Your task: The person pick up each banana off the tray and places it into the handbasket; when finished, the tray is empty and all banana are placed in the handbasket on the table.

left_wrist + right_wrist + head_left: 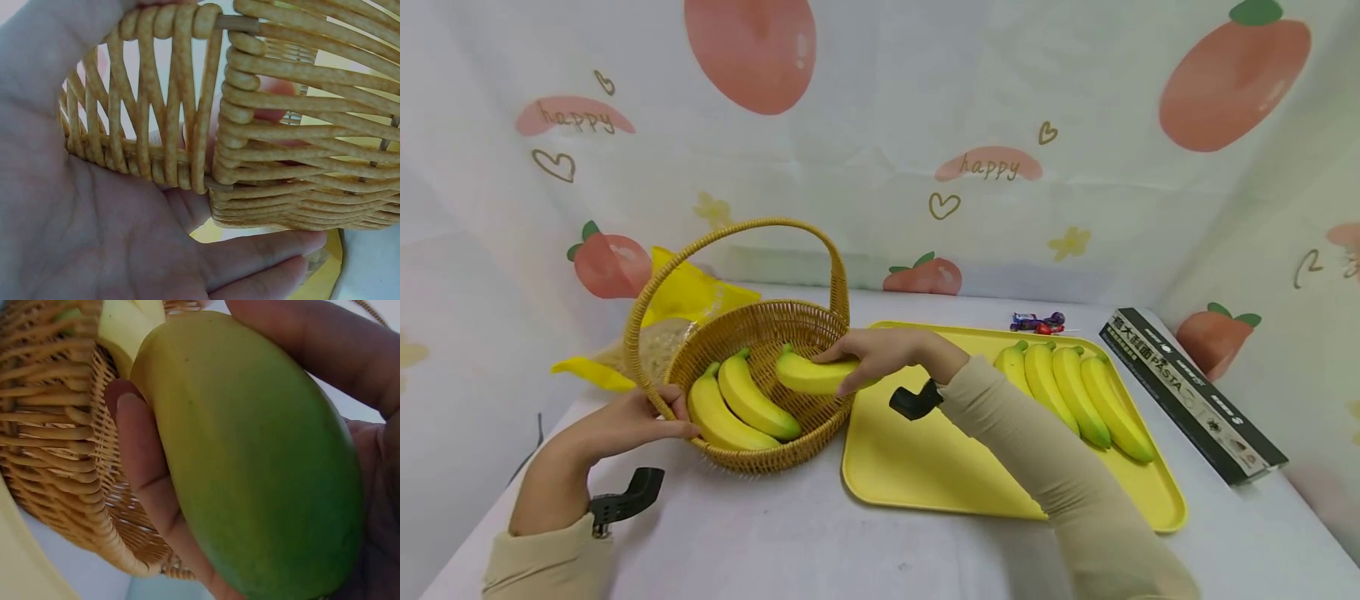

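Closest to the camera are the two beige sleeves (1048, 454) with black wrist mounts (628, 497), over the white surface (790, 533). The left hand (638, 422) has its thumb and some fingers curled round the foot of the handle (642, 321) on the wicker basket (752, 461), a couple of other fingers lying straighter along the outside.

The right hand (887, 352) has got a banana (801, 377), thumb on one side and fingers on the other, so they're only parted by the width of the fruit. Stem end pokes out past the fingers over the inside of the basket, blunt end is back near the palm by the right rim. Can't tell if it's touching the wicker.

Two more bananas (752, 397) sit side by side in the left half, kinda taking up that space, and the handle's other foot stands just behind the right hand.

Yellow tray (940, 454) is right beside the basket, with four bananas (1051, 387) lined up on its right side. Further out: black pasta box (1195, 396), wrapped candies (1026, 322), a yellow bag (688, 293) behind the basket, then the fruit-print backdrop (865, 158).
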The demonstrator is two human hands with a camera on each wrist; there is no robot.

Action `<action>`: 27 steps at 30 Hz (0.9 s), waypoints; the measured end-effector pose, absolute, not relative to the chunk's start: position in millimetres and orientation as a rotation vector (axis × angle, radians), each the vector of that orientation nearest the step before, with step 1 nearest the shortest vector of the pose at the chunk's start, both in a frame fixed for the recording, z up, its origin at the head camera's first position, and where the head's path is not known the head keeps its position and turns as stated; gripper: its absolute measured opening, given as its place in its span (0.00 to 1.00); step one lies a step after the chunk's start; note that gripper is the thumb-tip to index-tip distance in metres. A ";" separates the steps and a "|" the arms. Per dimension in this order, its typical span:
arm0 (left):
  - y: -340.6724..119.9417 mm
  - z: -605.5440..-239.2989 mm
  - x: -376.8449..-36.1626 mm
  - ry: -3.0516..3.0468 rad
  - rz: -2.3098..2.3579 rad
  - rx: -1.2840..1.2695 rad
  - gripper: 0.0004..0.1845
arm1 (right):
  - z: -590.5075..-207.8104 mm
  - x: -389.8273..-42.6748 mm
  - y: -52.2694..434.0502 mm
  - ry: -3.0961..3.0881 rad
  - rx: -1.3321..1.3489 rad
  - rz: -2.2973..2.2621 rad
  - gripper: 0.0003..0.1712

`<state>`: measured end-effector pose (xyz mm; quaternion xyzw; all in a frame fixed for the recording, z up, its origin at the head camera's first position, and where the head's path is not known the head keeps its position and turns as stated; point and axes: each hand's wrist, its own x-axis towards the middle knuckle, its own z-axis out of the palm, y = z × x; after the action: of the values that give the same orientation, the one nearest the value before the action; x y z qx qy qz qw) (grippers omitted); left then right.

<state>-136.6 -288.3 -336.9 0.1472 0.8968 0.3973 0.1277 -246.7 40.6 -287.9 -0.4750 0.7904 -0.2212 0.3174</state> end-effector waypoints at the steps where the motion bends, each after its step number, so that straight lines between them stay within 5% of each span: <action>1: -287.7 -336.8 -136.7 2.608 1.159 0.430 0.12 | -289.0 -250.1 36.3 2.063 -1.229 -0.587 0.34; 27: -287.7 -336.8 -136.9 2.607 1.161 0.387 0.12 | -328.0 -286.2 -30.3 2.053 -0.890 -0.710 0.37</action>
<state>-136.9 -287.7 -336.8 0.1333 0.8975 0.3996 0.1306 -286.2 -30.3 -328.0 -0.3497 0.8065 -0.2788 0.3867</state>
